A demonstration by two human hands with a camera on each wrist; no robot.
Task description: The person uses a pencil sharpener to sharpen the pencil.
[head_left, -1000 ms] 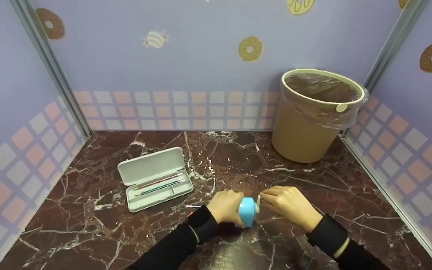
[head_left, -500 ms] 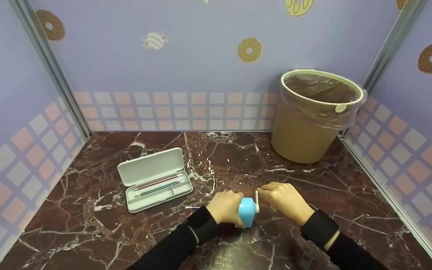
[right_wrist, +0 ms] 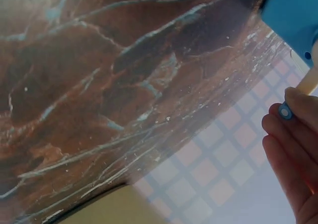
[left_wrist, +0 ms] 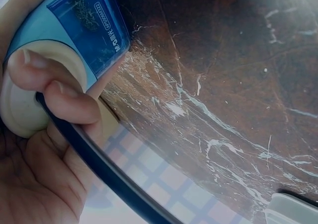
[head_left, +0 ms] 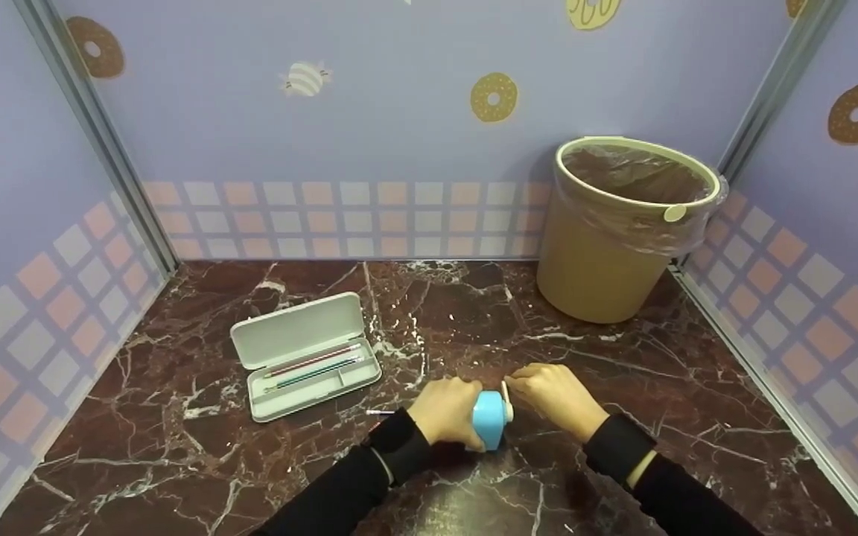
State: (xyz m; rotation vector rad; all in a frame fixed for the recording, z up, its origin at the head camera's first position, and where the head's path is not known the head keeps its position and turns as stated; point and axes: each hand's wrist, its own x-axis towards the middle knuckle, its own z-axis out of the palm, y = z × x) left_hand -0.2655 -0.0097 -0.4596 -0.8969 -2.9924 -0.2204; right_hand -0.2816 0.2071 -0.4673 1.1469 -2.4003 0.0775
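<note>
My left hand point(head_left: 444, 411) grips a blue crank pencil sharpener point(head_left: 488, 421) on the dark marble tabletop. In the left wrist view, a dark pencil point(left_wrist: 102, 159) runs into the sharpener's cream front, with my fingers curled beside its entry point. The pencil's tip is hidden inside. Its pale far end shows left of my wrist in the head view. My right hand point(head_left: 557, 394) pinches the end of the cream crank handle point(head_left: 506, 392) on the sharpener's right side. Shavings show through the clear blue drawer point(left_wrist: 92, 23).
An open pale pencil case point(head_left: 296, 331) lies to the left, holding a red pencil point(head_left: 310, 362) and a green pencil point(head_left: 313, 374). A tan lined trash bin point(head_left: 600, 253) stands at the back right. Patterned walls enclose the back and sides. Small white specks dot the tabletop.
My right hand has moved slightly left and up with the crank handle, which has swung round. The left hand and sharpener hold their place.
</note>
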